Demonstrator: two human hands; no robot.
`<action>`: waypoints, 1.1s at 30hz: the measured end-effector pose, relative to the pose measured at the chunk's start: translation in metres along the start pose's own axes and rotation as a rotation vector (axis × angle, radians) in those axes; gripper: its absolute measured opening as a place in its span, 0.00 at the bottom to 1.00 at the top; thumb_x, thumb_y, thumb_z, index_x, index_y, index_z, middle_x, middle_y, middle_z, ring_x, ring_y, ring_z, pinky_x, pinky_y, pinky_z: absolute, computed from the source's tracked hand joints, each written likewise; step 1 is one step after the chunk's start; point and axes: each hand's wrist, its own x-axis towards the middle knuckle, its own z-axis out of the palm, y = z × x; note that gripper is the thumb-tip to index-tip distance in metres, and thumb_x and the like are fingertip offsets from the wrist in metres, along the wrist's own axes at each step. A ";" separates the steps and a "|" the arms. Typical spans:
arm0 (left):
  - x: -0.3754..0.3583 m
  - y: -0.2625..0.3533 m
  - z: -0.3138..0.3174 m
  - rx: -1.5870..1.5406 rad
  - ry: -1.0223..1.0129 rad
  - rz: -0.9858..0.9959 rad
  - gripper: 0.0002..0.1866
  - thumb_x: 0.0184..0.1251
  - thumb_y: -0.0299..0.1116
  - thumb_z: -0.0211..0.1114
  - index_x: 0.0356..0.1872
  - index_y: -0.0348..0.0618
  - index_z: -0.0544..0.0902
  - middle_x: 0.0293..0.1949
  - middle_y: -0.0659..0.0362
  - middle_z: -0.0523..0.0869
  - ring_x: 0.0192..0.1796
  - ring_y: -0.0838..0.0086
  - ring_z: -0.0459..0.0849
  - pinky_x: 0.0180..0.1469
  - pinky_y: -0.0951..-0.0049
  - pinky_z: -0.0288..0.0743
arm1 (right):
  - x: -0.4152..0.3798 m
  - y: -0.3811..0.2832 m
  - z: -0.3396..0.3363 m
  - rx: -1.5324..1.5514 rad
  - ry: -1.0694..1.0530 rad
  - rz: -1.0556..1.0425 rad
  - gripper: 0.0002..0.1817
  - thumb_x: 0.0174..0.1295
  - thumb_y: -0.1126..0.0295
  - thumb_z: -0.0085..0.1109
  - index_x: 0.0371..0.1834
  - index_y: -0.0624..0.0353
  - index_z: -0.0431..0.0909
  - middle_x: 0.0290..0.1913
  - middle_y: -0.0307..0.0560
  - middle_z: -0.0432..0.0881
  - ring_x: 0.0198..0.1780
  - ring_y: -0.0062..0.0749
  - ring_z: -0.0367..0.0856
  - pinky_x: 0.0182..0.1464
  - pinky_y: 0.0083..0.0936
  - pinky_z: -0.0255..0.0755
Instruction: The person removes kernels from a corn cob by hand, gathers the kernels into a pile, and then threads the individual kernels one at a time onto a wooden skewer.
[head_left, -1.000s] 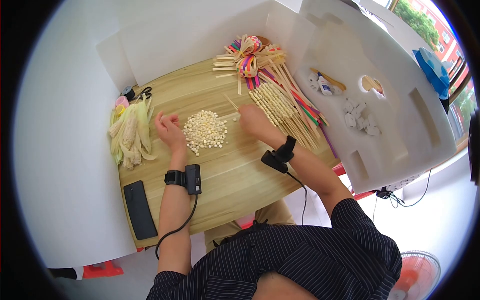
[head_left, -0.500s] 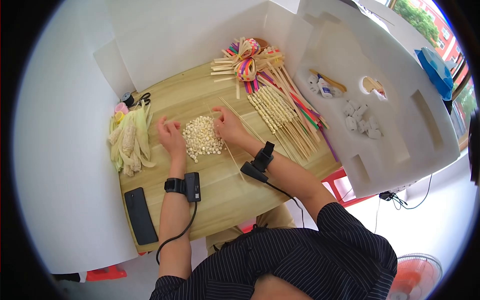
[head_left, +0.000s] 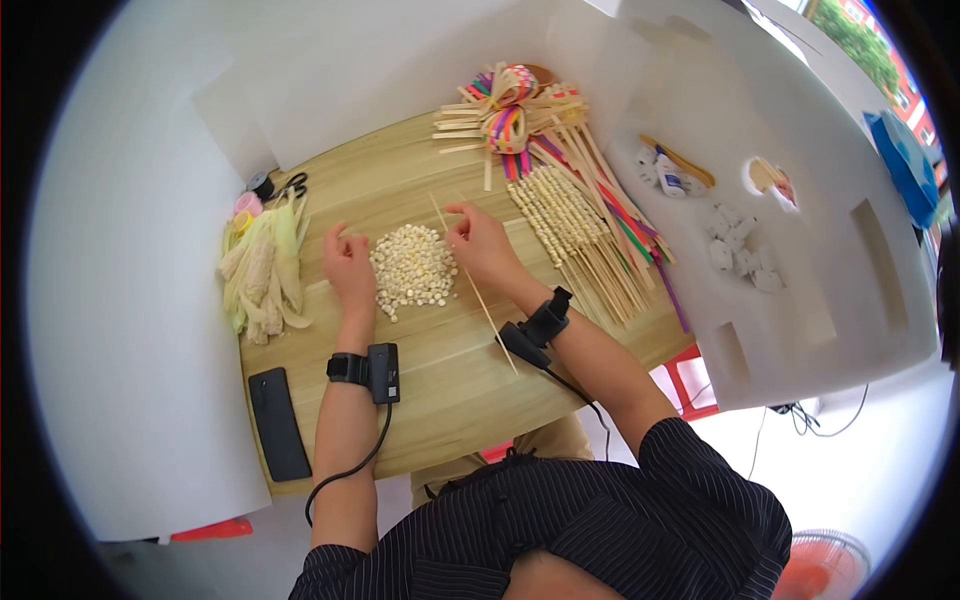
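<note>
A pile of pale corn kernels (head_left: 413,266) lies on the wooden table between my hands. My right hand (head_left: 480,243) is closed on a thin wooden stick (head_left: 484,308), which slants from above the pile down toward the wrist strap. Left of the kernels is my left hand (head_left: 348,264), its fingers curled and pressed together; whatever they hold, if anything, is too small to make out. Skewers threaded with kernels (head_left: 565,220) lie in a row to the right of my right hand.
Corn husks and cobs (head_left: 265,265) lie at the left, with scissors (head_left: 292,186) behind them. A black phone (head_left: 280,424) rests at the front left. Woven colored strips (head_left: 505,130) are at the back. White foam (head_left: 800,230) stands at the right.
The camera view has shifted slightly. My right hand has moved a little away from the kernels with the stick, and my left hand's fingers have drawn closer together.
</note>
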 end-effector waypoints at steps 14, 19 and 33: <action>0.000 -0.004 -0.003 0.096 -0.163 0.037 0.07 0.60 0.23 0.56 0.37 0.35 0.79 0.29 0.61 0.82 0.29 0.79 0.77 0.32 0.80 0.70 | 0.009 0.030 -0.011 -0.007 0.050 0.024 0.09 0.55 0.73 0.48 0.33 0.65 0.78 0.21 0.51 0.77 0.22 0.30 0.75 0.28 0.26 0.68; -0.003 0.000 -0.005 0.179 -0.068 0.114 0.09 0.60 0.23 0.53 0.40 0.36 0.79 0.29 0.57 0.82 0.30 0.75 0.79 0.33 0.77 0.71 | 0.001 0.020 -0.008 -0.114 -0.001 -0.058 0.10 0.54 0.71 0.50 0.28 0.66 0.78 0.24 0.54 0.80 0.24 0.35 0.78 0.30 0.27 0.70; 0.000 0.053 -0.033 0.393 -0.268 0.214 0.09 0.55 0.29 0.59 0.35 0.37 0.79 0.27 0.55 0.82 0.31 0.69 0.80 0.34 0.71 0.72 | 0.005 0.035 -0.002 0.056 0.055 -0.081 0.08 0.55 0.76 0.48 0.35 0.66 0.76 0.25 0.48 0.79 0.25 0.26 0.78 0.28 0.21 0.71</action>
